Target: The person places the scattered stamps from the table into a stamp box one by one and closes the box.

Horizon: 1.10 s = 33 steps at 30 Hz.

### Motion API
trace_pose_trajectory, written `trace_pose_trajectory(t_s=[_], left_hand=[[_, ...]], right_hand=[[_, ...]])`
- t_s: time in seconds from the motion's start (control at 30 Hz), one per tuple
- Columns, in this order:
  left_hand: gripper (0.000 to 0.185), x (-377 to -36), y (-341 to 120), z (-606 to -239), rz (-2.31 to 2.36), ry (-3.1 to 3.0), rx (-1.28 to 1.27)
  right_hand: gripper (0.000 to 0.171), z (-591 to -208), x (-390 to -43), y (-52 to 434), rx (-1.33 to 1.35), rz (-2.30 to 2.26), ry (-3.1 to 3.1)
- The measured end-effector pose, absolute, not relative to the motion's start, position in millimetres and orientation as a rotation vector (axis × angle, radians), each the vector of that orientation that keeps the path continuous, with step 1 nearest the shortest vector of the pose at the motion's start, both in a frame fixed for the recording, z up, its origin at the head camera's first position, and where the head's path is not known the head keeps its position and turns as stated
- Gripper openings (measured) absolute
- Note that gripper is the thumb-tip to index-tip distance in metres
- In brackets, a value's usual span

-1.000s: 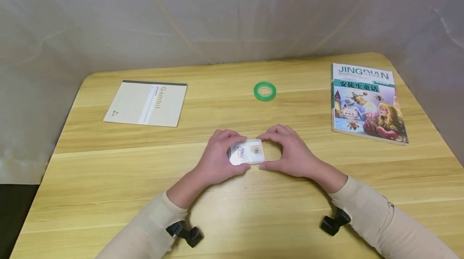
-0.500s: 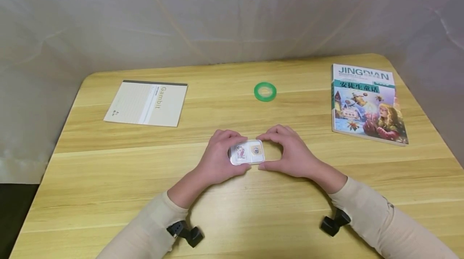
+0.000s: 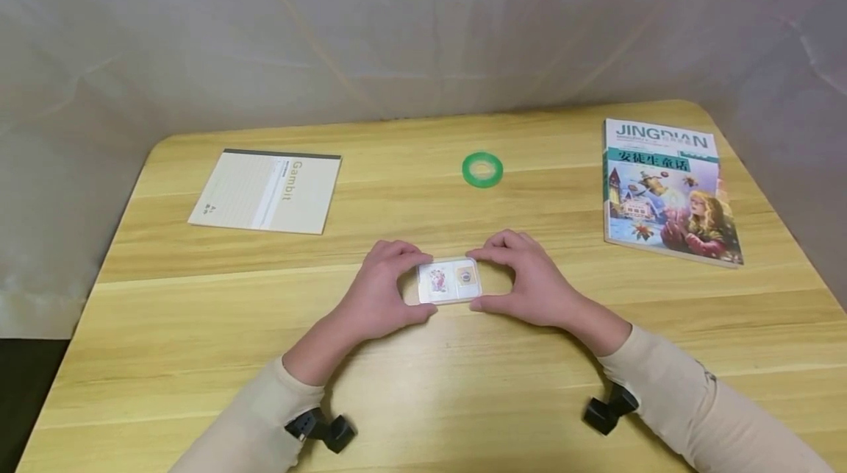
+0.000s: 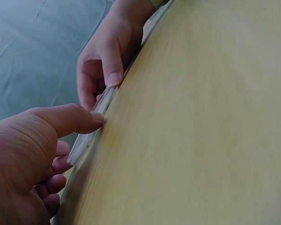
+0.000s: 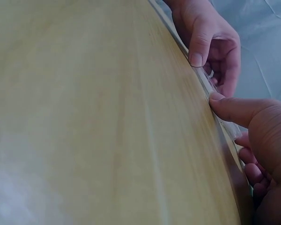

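At the near edge of the wooden table [image 3: 198,355], two forearms in cream sleeves [image 3: 668,392] enter from below, each carrying a small black wrist camera [image 3: 605,410]. Just beyond them, near the middle of the table, lies a small clear plastic case [image 3: 448,281], flat on the surface, with two little pictured squares side by side inside it. The left hand [image 3: 377,298] grasps the case's left end, thumb on the near edge and curled fingers on the far edge; the right hand [image 3: 532,282] grasps the right end in the same way, thumb near and forefinger far. The left wrist view shows the left thumb tip [image 4: 91,123] pressed against the thin case edge [image 4: 91,136], with the right hand's thumb [image 4: 113,77] on the same edge farther along; the right wrist view mirrors this, the right thumb [image 5: 225,105] and the left thumb [image 5: 196,56] both touching the rim of the case [image 5: 210,89]. Farther back, a green tape ring [image 3: 482,168] lies flat, well apart from the hands. At the far left rests a beige notebook [image 3: 267,190] marked "Gambit"; at the far right, a colourful storybook [image 3: 665,190] headed "JINGDIAN". A pale draped sheet [image 3: 397,31] forms the backdrop.
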<state>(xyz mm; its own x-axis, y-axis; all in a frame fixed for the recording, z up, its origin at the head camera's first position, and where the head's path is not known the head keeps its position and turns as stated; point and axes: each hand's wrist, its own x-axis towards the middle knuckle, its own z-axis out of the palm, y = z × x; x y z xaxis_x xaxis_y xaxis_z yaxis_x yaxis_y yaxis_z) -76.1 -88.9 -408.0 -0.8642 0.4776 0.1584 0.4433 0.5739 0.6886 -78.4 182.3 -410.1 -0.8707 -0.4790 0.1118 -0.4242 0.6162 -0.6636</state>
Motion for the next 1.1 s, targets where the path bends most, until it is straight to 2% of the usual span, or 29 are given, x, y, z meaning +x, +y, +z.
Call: trace_pose_trajectory(t_s=[1.1], left_hand=[[0.056, -75.7, -93.2, -408.4, 1.174, 2.713, 0.812]], right_hand=[[0.061, -410.5, -77.7, 181.6, -0.780, -1.130, 2.762]])
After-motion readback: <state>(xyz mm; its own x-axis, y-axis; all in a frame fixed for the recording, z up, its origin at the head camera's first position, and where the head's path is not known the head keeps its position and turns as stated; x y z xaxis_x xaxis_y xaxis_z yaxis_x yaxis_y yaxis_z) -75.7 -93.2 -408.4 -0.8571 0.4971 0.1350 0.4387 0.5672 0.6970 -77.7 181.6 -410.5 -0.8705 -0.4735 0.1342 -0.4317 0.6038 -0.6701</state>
